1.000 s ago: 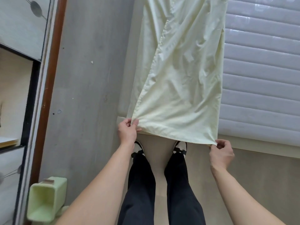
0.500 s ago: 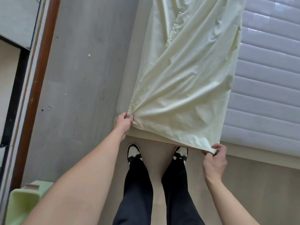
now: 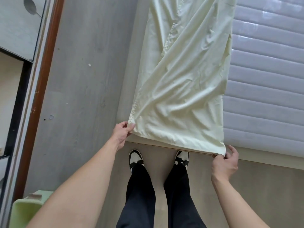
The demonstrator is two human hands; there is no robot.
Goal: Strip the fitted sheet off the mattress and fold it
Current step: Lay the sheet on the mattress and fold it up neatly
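The pale yellow fitted sheet [image 3: 184, 79] lies as a long folded strip along the left part of the grey quilted mattress [image 3: 266, 76], reaching away from me. My left hand [image 3: 122, 135] pinches the strip's near left corner, where the gathered elastic edge shows. My right hand [image 3: 226, 163] pinches the near right corner at the foot edge of the bed, with its outer fingers spread. The near hem is stretched between both hands. Diagonal creases run across the cloth.
I stand at the foot of the bed; my black-and-white shoes [image 3: 135, 157] touch its base. Grey wood floor [image 3: 79, 96] runs along the left side. A pale green bin [image 3: 24, 211] stands at lower left beside a brown-framed cabinet [image 3: 39, 79].
The near hem went from hanging slack to lying pulled tight over the bed's foot edge. My left hand shifted up and outward, my right hand lower and to the right.
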